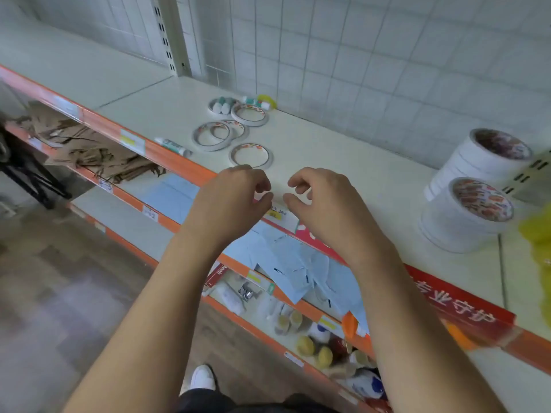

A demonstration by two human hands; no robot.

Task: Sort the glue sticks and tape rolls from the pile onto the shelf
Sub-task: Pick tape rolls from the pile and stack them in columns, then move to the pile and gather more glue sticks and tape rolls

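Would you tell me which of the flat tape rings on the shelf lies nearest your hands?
The lone ring just beyond the left hand. It lies by itself, while the other rings sit farther back in a cluster.

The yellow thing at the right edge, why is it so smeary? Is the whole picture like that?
Head view: the yellow thing sits at the edge, blurred and cut off, so what it is cannot be told; the tape stacks beside it are soft too; the flat tape rings near the middle look sharper; the light is even, with only faint shadows.
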